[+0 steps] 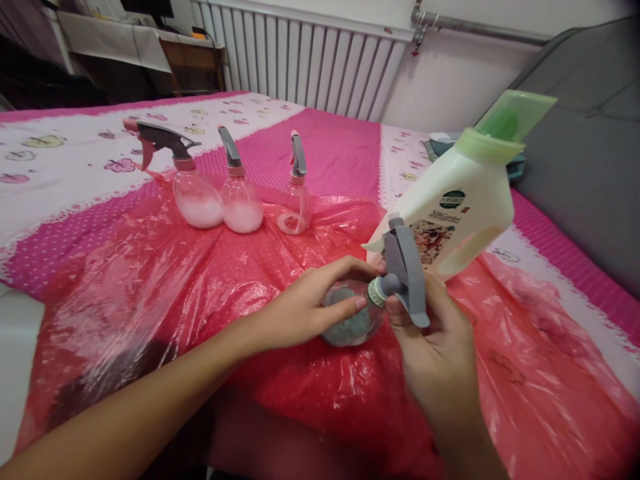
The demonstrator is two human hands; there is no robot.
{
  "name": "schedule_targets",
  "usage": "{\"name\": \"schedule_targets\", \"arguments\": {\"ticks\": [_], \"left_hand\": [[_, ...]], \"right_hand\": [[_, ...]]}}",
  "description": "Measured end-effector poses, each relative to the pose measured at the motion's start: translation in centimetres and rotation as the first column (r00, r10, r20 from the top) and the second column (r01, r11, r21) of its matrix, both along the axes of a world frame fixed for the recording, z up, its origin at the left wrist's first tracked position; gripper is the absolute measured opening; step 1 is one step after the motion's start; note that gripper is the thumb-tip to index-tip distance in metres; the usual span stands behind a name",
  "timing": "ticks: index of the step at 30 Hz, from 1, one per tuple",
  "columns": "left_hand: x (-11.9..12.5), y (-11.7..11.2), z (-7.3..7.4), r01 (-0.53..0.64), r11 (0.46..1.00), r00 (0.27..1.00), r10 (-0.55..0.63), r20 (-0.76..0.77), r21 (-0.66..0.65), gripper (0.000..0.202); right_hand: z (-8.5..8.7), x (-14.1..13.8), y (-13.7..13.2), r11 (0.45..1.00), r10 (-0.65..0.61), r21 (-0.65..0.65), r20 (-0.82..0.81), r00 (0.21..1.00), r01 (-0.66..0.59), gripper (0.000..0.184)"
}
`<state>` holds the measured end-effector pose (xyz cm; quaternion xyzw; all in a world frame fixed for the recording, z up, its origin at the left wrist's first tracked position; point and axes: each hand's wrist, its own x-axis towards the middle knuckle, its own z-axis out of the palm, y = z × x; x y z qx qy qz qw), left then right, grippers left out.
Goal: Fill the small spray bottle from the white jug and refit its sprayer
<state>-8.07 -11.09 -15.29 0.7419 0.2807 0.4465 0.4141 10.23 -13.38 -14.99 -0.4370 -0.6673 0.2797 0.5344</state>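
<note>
A clear spray bottle (349, 327) with some pale content leans to the right between my hands, low over the red plastic sheet. My left hand (327, 300) wraps round its body near the neck, thumb on the near side. On its mouth sits a grey trigger sprayer head (407, 267) with a pale green collar (377, 291). My right hand (437, 327) grips this head just above the collar, its fingers partly hidden behind the grey plastic. Just behind the sprayer stands a large cream jug (467, 180) with a green cap (515, 117), tilted to the right.
Three more spray bottles stand farther back: a left one (193, 200) and a middle one (243, 207) with whitish content, and a right one (295, 207). Crinkled red plastic sheet (200, 280) covers the pink bedspread (330, 147). A radiator (310, 60) lines the wall; a grey headboard (590, 140) rises at right.
</note>
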Motion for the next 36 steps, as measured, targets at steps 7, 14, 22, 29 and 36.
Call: {"name": "schedule_targets", "arguments": {"ticks": [7, 14, 22, 29, 36], "left_hand": [[0.1, -0.1, 0.1, 0.0, 1.0, 1.0, 0.0, 0.005, -0.009, 0.026], [0.0, 0.0, 0.2, 0.02, 1.0, 1.0, -0.02, 0.009, -0.018, 0.025], [0.0, 0.0, 0.1, 0.031, 1.0, 0.999, -0.031, 0.009, -0.001, 0.025], [0.2, -0.1, 0.1, 0.064, 0.998, 0.998, -0.064, -0.001, 0.006, 0.028], [0.2, 0.0, 0.0, 0.025, 1.0, 1.0, -0.025, -0.012, -0.012, 0.03]], "right_hand": [[0.1, -0.4, -0.2, 1.0, -0.029, -0.005, -0.049, 0.998, 0.029, 0.017], [0.1, -0.1, -0.3, 0.999, -0.031, 0.029, -0.135, 0.99, 0.035, 0.014], [-0.2, 0.0, -0.2, 1.0, -0.002, 0.005, -0.16, 0.987, 0.002, 0.021], [0.1, 0.3, -0.3, 1.0, -0.014, 0.009, -0.087, 0.996, 0.015, 0.022], [0.5, -0.1, -0.4, 0.995, -0.033, 0.095, 0.047, 0.998, 0.029, 0.018]]}}
